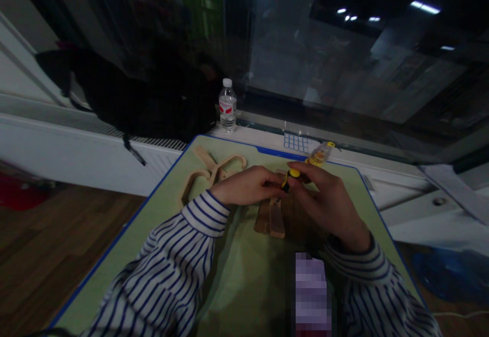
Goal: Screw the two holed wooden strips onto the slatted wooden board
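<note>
I can't read any lettering from here: the red-and-white label [226,107] on the far bottle [228,122], the yellow print on the clear container [319,155] at far right, and the dark mark [276,202] on the wooden strip [277,221] are all too small or blurred.

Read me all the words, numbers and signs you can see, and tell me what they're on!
No word, number or sign is clear enough to read.
Plastic bottle: its red-and-white label is too small and blurred.
Wooden strip: dark marks near its far end, too blurred to read.
Clear-and-yellow plastic item: markings too blurred to read.
Blue-and-white sheet: a grid shows, but no readable writing.
</note>
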The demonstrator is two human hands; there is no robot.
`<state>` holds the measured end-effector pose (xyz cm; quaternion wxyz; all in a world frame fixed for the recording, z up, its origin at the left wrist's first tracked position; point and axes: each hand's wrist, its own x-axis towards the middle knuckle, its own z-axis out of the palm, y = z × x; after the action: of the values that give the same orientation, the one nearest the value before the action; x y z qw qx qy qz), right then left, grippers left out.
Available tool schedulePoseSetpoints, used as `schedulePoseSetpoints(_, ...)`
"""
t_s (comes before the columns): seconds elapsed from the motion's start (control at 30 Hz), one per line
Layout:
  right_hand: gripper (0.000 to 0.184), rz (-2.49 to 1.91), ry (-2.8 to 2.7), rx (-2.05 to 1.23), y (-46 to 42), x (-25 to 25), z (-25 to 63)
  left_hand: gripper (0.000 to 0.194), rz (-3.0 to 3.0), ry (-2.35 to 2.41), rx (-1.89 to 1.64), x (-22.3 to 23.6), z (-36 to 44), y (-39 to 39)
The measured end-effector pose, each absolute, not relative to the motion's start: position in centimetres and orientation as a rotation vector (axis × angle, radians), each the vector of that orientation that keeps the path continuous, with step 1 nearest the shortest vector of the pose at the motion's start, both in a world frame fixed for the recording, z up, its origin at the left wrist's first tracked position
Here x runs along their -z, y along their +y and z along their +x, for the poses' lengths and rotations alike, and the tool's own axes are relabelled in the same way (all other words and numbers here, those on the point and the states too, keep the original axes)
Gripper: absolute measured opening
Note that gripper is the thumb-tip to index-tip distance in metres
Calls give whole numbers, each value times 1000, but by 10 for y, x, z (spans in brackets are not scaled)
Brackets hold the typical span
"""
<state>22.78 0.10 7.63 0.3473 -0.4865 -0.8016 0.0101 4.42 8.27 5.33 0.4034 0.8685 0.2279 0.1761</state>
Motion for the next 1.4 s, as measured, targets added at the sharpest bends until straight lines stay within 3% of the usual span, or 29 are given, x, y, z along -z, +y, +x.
schedulePoseSetpoints(1.0, 31, -1300, -2062, -60, 3, -74, 229, 20, 2187, 601, -439, -54, 42, 81)
schedulePoseSetpoints(1.2, 30, -1290, -2058, -81, 3, -75, 227, 40, 2224, 970, -768, -42, 22, 47)
schedulePoseSetpoints(1.4, 30, -1321, -2062, -54, 2, -77, 226, 65, 2256, 929, -1111, 6, 19, -2)
